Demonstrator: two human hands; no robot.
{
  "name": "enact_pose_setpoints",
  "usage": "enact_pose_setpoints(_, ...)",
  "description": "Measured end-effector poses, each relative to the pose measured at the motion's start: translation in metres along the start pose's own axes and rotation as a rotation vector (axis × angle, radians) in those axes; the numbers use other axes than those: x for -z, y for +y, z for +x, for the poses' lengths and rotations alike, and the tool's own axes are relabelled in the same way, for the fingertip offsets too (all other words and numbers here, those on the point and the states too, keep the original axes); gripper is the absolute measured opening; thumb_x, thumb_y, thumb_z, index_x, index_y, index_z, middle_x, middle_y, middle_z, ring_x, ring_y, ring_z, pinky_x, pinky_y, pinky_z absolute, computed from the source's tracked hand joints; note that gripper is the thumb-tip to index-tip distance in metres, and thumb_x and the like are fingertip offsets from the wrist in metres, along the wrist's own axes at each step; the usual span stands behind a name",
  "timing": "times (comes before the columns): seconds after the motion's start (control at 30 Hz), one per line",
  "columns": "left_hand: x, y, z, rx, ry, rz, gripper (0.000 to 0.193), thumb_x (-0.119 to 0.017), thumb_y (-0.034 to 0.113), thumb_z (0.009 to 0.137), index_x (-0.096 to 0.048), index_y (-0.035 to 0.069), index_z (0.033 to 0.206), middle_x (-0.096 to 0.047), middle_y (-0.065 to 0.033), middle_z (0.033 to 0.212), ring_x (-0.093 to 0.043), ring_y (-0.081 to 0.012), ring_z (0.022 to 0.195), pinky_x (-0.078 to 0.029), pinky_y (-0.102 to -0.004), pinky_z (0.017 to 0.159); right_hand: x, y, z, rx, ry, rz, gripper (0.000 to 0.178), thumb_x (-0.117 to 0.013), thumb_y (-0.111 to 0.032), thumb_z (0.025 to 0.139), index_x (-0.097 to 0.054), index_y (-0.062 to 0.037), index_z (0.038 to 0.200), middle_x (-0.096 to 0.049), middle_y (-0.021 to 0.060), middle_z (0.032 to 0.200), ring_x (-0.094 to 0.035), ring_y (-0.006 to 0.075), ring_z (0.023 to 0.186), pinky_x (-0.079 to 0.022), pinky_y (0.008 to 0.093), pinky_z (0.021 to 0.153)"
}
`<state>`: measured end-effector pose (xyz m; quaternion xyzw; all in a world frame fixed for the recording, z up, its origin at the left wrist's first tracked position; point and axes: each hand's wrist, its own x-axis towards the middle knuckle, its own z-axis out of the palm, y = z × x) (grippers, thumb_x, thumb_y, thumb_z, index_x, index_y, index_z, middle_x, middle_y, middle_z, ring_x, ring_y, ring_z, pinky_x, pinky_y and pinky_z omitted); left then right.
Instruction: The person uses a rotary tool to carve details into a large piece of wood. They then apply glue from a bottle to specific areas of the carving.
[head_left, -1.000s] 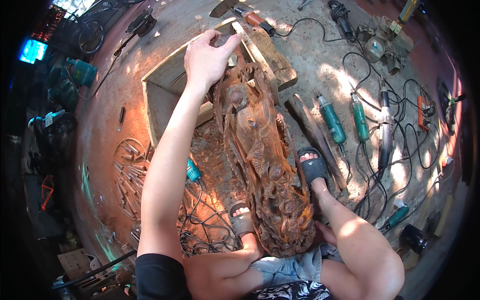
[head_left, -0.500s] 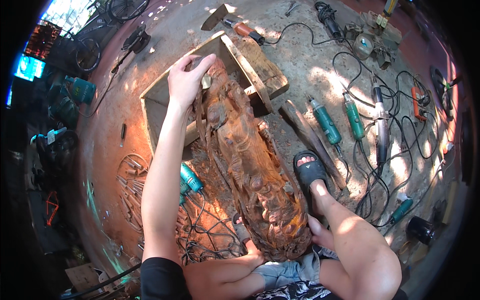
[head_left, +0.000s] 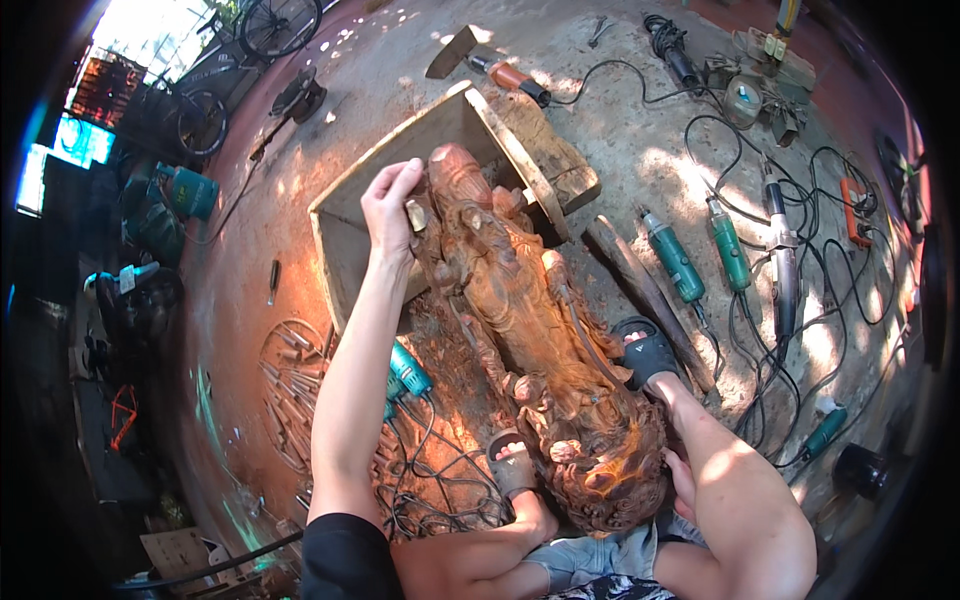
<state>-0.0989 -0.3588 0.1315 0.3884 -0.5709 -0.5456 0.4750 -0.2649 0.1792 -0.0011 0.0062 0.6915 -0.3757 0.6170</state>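
A large brown wood carving (head_left: 520,300) lies slantwise between my legs, its rounded far end over a wooden box and its broad, deeply carved near end against my shorts. My left hand (head_left: 388,212) is closed at the carving's far left edge, thumb and fingers bent around it. Beside those fingers is a small pale piece (head_left: 416,216); I cannot tell whether it is held or belongs to something behind. My right hand (head_left: 681,482) reaches past my right leg and grips the carving's near right side; the leg covers part of it.
The open wooden box (head_left: 335,235) props the far end. Green power grinders (head_left: 675,262) and tangled cords lie to the right, beside a wooden bar (head_left: 650,300). Several chisels (head_left: 292,390) and a teal power tool (head_left: 408,370) lie left. Beyond the box is a hatchet-like blade (head_left: 452,52).
The carving has rolled, and its far end now sits to the right of my left hand, which has slid down its left edge. The whole view has shifted slightly.
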Motion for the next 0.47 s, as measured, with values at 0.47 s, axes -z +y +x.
enact_pose_setpoints(0.47,0.077,-0.053,0.000,0.083,-0.069,-0.370,0.038,-0.050,0.034,0.103,-0.069,0.002,0.094,-0.070,-0.0120,0.093,-0.065,-0.0257,0.111,-0.049,-0.0377,0.095,0.036,0.005,0.001,-0.497,-0.407,0.716,0.059,-0.066,-0.032,0.099,-0.040,-0.0196,0.151,-0.069,0.0197,0.135,-0.075,0.0438,0.106,-0.058,0.0623,0.095)
